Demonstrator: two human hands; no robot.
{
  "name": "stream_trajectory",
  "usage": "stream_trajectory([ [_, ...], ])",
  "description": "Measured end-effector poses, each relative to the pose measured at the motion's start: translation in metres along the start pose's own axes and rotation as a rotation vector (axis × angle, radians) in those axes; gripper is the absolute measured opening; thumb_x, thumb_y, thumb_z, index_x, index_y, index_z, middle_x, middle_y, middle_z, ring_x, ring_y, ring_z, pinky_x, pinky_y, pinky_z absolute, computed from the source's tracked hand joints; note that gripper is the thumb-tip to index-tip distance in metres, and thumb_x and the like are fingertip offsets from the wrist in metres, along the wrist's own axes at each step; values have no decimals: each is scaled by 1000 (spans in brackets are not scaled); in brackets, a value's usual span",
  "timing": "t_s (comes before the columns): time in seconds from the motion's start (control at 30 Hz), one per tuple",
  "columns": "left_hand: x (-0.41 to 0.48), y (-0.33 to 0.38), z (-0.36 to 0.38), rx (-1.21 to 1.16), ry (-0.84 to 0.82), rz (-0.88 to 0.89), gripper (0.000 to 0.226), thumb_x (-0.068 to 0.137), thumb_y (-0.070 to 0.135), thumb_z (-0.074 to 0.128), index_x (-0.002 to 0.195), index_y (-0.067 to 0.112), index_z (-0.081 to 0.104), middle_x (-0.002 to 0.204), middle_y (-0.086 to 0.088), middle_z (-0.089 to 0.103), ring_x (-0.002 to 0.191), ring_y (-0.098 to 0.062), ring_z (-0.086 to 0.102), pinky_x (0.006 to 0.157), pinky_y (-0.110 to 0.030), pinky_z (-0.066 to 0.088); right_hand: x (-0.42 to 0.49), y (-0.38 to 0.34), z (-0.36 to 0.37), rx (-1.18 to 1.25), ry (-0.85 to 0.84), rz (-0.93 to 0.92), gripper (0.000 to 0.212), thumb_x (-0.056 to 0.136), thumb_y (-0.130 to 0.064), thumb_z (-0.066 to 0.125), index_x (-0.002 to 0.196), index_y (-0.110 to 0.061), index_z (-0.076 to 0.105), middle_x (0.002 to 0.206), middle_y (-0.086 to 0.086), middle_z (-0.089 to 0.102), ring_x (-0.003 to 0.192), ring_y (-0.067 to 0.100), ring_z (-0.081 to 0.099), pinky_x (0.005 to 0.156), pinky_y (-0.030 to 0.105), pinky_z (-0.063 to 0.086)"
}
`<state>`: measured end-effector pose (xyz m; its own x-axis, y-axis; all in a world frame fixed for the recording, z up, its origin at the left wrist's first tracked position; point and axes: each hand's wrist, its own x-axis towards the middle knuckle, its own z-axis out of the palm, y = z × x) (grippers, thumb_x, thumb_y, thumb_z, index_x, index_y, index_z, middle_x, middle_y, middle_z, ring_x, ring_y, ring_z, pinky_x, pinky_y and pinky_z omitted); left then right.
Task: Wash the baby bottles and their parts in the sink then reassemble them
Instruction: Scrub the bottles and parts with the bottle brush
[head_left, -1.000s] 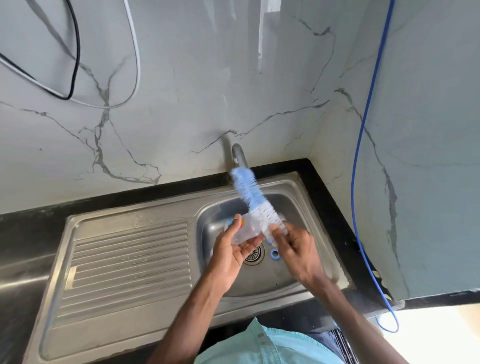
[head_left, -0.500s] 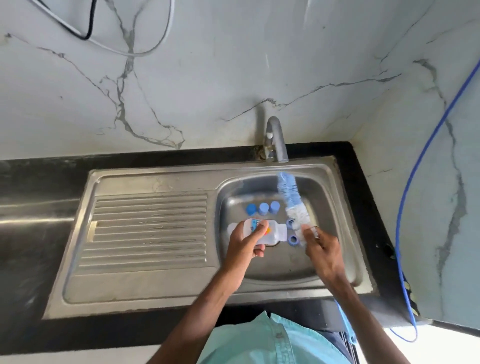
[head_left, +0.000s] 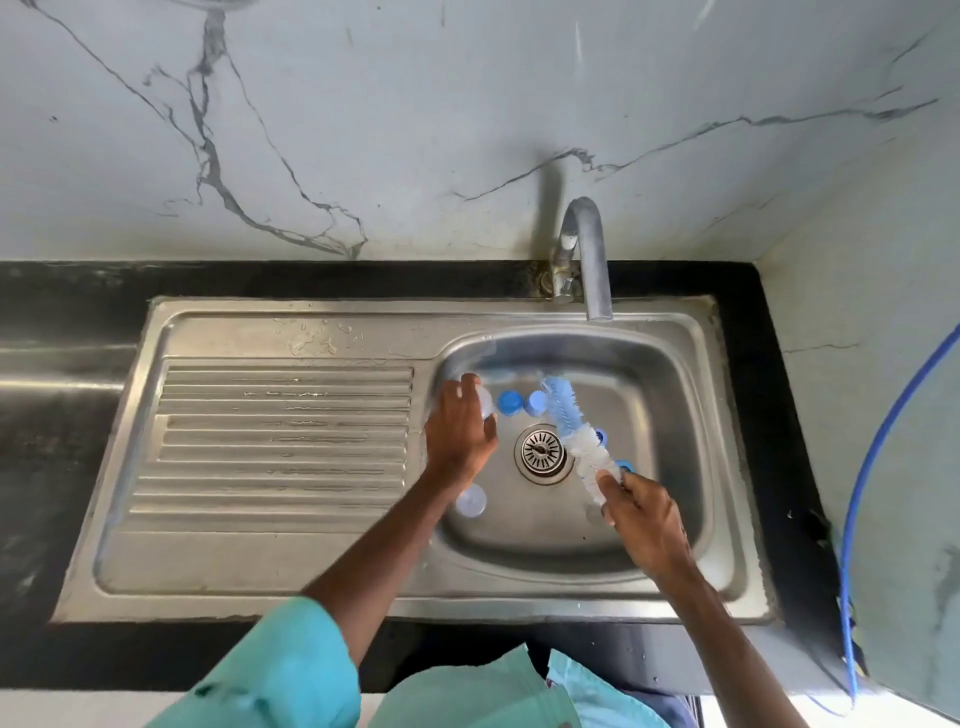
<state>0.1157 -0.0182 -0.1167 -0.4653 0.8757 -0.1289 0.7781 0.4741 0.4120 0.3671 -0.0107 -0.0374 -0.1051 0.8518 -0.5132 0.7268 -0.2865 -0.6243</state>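
In sink basin (head_left: 665, 405), 10 o'clock from drain (head_left: 540, 451): left grip (head_left: 460, 434) curled round translucent bottle (head_left: 485, 404), mostly hidden. Light, thin plastic, likely wet and slick; take round body, not rim. Right grip (head_left: 644, 519) clasps brush (head_left: 571, 426) low on stem: blue-white bristles, soft, springy. Blue caps (head_left: 510, 402) at 11 o'clock; clear domed cover (head_left: 471, 500) at 7 o'clock.

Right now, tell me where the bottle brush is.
Head view: the bottle brush is over the sink basin, just right of the drain, its near end gripped by the right hand, its blue tip angled toward the blue caps.
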Motion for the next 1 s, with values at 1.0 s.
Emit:
stream_trajectory([
  [1.0, 48, -11, 80, 323, -267, -127, 78, 73, 21, 87, 133, 9, 38, 126, -15, 54, 111, -30, 58, 84, -44, 57, 21, 39, 0, 226, -63, 193, 43, 101, -44, 60, 91, -4, 72, 61, 1, 65, 59, 16, 56, 64, 41, 45],
])
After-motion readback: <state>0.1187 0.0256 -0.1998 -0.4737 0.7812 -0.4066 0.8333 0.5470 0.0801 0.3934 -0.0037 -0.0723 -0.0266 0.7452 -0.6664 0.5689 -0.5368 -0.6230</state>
